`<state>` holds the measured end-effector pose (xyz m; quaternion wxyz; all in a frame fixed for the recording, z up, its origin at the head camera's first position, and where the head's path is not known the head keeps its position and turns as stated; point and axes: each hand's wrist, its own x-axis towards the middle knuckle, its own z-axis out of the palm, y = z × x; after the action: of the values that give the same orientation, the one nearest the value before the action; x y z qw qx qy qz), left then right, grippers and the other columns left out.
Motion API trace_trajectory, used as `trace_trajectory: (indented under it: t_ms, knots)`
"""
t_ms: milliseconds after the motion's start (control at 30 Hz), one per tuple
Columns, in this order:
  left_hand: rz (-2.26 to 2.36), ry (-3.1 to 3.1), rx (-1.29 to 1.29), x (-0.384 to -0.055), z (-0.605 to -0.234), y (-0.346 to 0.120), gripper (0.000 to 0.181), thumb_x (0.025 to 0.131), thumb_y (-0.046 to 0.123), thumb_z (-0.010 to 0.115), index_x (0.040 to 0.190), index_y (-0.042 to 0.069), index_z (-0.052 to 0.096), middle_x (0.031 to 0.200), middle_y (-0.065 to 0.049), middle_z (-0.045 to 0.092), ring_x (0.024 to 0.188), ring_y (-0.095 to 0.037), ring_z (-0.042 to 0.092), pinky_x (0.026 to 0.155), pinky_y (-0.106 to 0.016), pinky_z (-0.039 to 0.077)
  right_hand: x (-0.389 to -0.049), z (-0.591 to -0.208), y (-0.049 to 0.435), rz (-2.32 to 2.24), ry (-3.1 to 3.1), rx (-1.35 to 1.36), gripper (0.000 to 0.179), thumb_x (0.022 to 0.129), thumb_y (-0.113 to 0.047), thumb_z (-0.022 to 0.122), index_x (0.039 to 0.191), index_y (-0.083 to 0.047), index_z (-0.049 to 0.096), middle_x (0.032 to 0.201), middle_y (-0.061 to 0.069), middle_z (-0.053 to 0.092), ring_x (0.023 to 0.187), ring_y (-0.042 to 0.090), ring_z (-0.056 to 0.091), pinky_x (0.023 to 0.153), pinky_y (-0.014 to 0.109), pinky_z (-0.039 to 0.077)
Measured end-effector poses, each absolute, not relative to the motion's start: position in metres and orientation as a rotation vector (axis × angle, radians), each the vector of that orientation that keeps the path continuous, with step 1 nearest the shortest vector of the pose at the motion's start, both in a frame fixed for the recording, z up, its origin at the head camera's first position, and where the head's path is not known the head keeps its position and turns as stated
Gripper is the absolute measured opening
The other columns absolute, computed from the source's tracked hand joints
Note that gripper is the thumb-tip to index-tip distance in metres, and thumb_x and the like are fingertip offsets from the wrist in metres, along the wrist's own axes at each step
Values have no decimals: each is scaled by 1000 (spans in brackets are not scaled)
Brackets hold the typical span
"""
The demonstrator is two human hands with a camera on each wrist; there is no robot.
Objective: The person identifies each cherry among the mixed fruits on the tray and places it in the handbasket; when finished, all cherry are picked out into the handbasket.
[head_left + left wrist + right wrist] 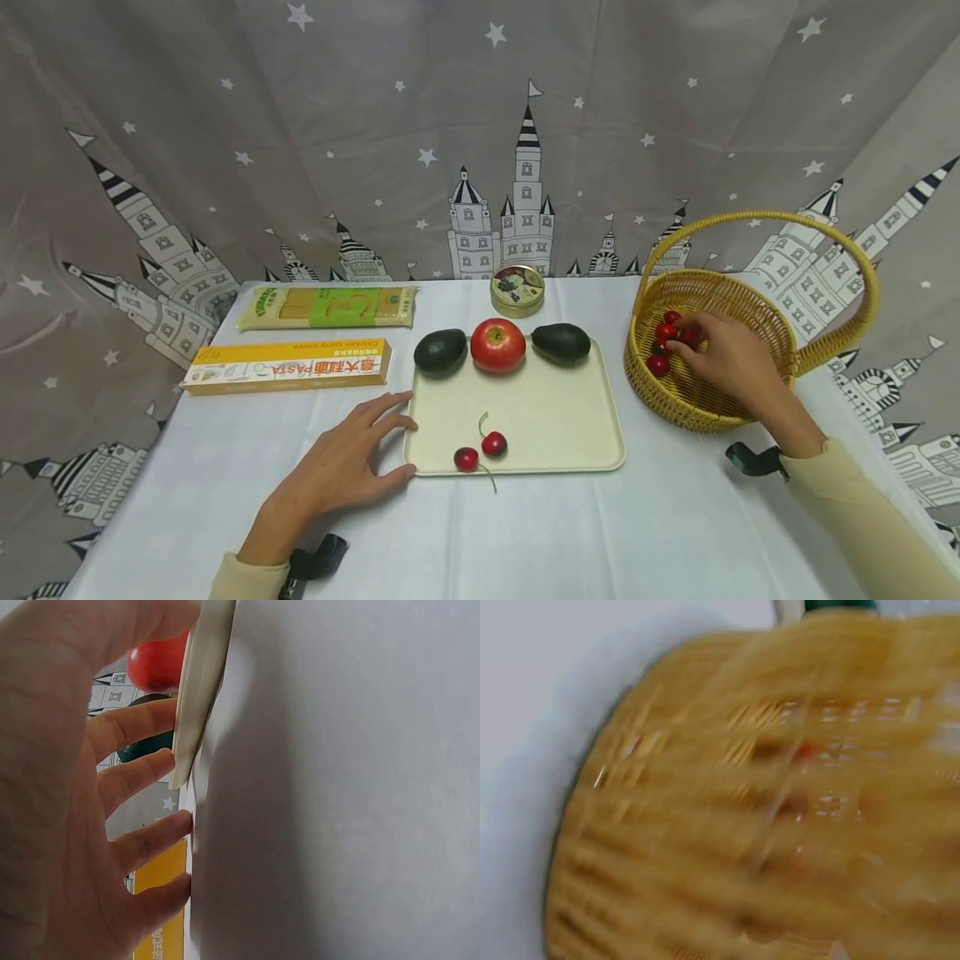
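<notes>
My left hand (337, 467) rests at the left edge of the cream tray (555, 425), its fingers spread and touching the rim. The left wrist view shows the fingers (139, 780) fairly straight against the tray's side. On the tray are a tomato (498, 345) between two avocados (440, 352), and two stemmed cherries (494, 444) near the front edge. My right hand (727, 354) reaches into the yellow wicker basket (675, 408), thumb and fingers pinching a cherry (692, 335). Several other cherries (658, 365) lie beside it. The right wrist view is blurred by the basket wall (690, 825).
Left of the tray lie a pasta box (288, 367) and, behind it, a bag of spaghetti (330, 307). A round tin (517, 290) stands behind the tomato. The basket's tall handle (862, 275) arches over its opening. A grey patterned curtain (360, 108) hangs behind the white-covered table (540, 533).
</notes>
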<state>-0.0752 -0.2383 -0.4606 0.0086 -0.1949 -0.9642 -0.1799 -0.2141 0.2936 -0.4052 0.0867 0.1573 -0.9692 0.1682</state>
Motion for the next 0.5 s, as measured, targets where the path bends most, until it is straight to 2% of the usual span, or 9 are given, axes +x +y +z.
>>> trace_trajectory:
  t_ms: [233,333,500]
  knots:
    - [-561,-3017,-604,-76,-461,-239,44,87,46,83,126,29,71,167,-1,48,150,-32,48,107,-59,53,-200,-393,269,567,-2786,528,37,94,-21,84,123,-1,73,113,22,74,93,37,70,73,55,59]
    - [-565,-3021,-603,-76,-462,-239,44,88,46,83,126,29,71,167,-1,47,151,-32,47,107,-60,53,-196,-391,258,604,-2750,571,36,93,-18,85,122,-1,73,110,20,73,91,36,70,73,52,59]
    - [-567,-3029,-599,-76,-462,-238,44,88,46,83,126,29,70,167,-1,47,151,-32,47,106,-60,54,-190,-390,237,665,-2724,620,35,93,-18,85,123,-5,75,103,12,72,84,27,66,69,41,54]
